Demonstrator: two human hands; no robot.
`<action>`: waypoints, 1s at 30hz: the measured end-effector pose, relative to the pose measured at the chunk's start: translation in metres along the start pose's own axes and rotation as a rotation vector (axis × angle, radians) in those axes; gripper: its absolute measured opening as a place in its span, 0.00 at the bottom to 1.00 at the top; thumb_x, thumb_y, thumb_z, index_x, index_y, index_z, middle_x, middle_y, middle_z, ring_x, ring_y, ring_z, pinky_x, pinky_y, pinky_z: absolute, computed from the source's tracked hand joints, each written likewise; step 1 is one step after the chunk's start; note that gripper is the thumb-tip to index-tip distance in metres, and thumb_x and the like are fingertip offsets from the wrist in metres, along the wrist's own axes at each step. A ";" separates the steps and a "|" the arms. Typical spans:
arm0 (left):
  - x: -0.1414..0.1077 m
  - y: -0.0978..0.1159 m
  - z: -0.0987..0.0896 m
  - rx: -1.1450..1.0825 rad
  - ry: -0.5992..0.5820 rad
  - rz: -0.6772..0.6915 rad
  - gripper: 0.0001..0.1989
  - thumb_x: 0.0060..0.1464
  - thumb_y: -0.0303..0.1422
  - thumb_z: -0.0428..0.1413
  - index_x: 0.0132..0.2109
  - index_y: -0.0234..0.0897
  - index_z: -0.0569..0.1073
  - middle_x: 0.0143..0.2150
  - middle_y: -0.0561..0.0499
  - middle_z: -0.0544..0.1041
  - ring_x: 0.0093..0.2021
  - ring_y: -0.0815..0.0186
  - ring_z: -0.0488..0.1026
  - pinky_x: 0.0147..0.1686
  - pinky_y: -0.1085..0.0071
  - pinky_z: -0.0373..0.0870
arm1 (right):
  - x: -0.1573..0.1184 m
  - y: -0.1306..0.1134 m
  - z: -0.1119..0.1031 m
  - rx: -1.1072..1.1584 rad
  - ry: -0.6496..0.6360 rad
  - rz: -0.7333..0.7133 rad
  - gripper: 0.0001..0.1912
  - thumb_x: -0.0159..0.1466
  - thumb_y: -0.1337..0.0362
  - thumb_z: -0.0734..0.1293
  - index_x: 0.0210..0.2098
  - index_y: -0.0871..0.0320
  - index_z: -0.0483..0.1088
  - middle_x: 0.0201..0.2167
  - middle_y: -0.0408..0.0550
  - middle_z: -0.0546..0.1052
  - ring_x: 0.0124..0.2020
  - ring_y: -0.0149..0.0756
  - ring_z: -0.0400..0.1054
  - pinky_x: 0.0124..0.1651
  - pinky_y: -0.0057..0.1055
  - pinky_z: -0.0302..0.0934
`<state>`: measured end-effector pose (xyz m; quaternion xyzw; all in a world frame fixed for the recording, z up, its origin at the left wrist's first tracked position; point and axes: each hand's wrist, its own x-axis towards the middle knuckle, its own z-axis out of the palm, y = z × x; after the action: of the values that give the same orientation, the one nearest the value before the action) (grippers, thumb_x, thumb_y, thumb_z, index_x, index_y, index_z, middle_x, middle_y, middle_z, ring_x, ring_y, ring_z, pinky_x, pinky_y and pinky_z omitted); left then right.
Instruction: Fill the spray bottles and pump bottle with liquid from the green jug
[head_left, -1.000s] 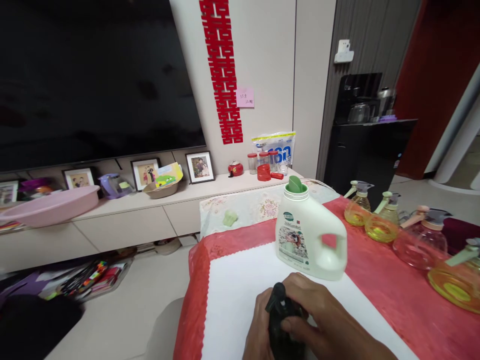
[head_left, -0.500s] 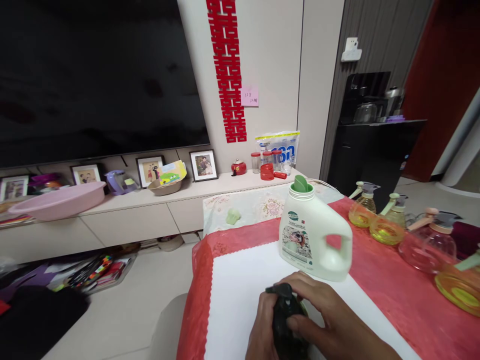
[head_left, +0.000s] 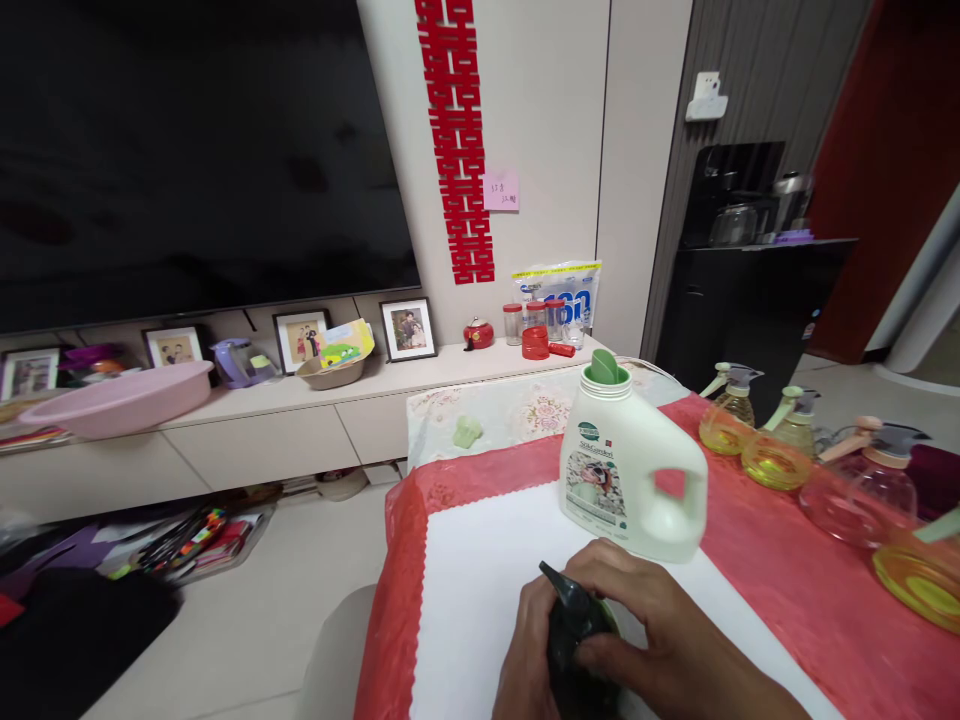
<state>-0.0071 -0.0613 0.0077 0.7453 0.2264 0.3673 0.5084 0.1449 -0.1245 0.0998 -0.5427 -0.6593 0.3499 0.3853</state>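
Low in the head view, a dark pump bottle point(head_left: 574, 650) is held between both hands over the white mat point(head_left: 472, 570). My left hand point(head_left: 525, 635) is closed round its left side. From the right, my right hand point(head_left: 649, 615) closes on the bottle's top and collar, its thumb across the near side. The black pump spout points up and to the left. Fingers hide much of the bottle, and its base is out of view. Just beyond my right hand stands a large pale green detergent jug point(head_left: 626, 470), its mouth without a screwed-on cap and a green spout showing.
Several clear pump bottles of yellow or pink colour, like this pink one point(head_left: 855, 500), line the right side of the red tablecloth point(head_left: 757, 500). A pale green cap point(head_left: 466, 432) lies at the far left. A low cabinet point(head_left: 277, 445) behind carries jars, frames and a pink basin point(head_left: 120, 400).
The pump spout has turned, from pointing left to pointing up and left. Both hands keep their hold on the bottle. The jug has not moved on the table.
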 end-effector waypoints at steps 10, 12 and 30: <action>-0.004 0.006 -0.005 -0.089 -0.014 -0.060 0.25 0.58 0.46 0.55 0.58 0.39 0.69 0.52 0.43 0.72 0.51 0.53 0.71 0.53 0.57 0.71 | 0.000 0.006 0.010 -0.290 0.021 0.206 0.14 0.60 0.66 0.67 0.46 0.58 0.66 0.47 0.48 0.66 0.50 0.36 0.60 0.52 0.31 0.58; -0.002 0.006 -0.004 -0.060 0.004 -0.039 0.28 0.55 0.45 0.58 0.60 0.39 0.68 0.53 0.42 0.72 0.54 0.52 0.70 0.56 0.56 0.69 | -0.002 0.003 0.005 -0.245 -0.013 0.197 0.17 0.59 0.67 0.67 0.48 0.56 0.66 0.49 0.46 0.66 0.52 0.35 0.60 0.55 0.30 0.57; -0.002 -0.002 -0.001 -0.023 -0.003 -0.039 0.33 0.57 0.52 0.55 0.63 0.40 0.67 0.56 0.39 0.72 0.58 0.48 0.70 0.54 0.55 0.71 | -0.002 0.012 -0.010 0.140 -0.030 0.184 0.40 0.60 0.59 0.69 0.69 0.52 0.58 0.60 0.48 0.65 0.63 0.42 0.56 0.71 0.41 0.45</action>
<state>-0.0086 -0.0613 0.0052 0.7353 0.2359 0.3587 0.5245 0.1593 -0.1246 0.0938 -0.5673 -0.5862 0.4370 0.3788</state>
